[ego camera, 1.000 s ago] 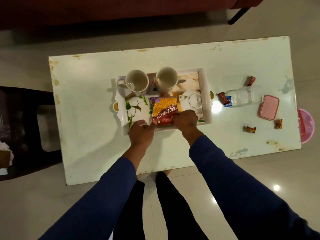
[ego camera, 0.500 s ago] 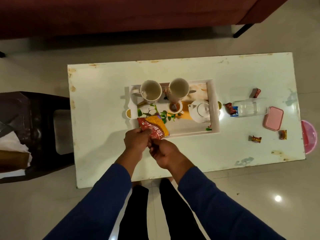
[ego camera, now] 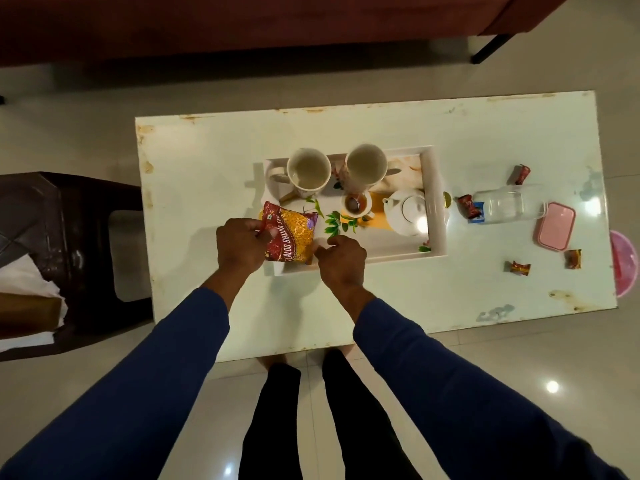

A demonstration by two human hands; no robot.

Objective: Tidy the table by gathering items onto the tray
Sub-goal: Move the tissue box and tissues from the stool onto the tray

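Observation:
A white tray (ego camera: 437, 202) sits mid-table and holds two mugs (ego camera: 308, 171) (ego camera: 366, 164), a small cup (ego camera: 356, 204) and a white teapot (ego camera: 410, 211). A red and yellow snack packet (ego camera: 294, 233) lies tilted over the tray's near left corner. My left hand (ego camera: 242, 247) grips its left edge. My right hand (ego camera: 343, 265) pinches its lower right corner. Loose wrapped candies (ego camera: 522, 174) (ego camera: 467, 206) (ego camera: 517, 267) (ego camera: 574, 258) lie on the table right of the tray.
A clear plastic container (ego camera: 509, 204) lies beside its pink lid (ego camera: 556, 226) on the right of the white table (ego camera: 207, 168). A dark chair (ego camera: 69, 237) stands at the left end. A pink round object (ego camera: 623, 268) sits past the right edge.
The packet moved from the tray's middle front to its near left corner and turned. The hands, close together half a second ago, now hold it at opposite sides.

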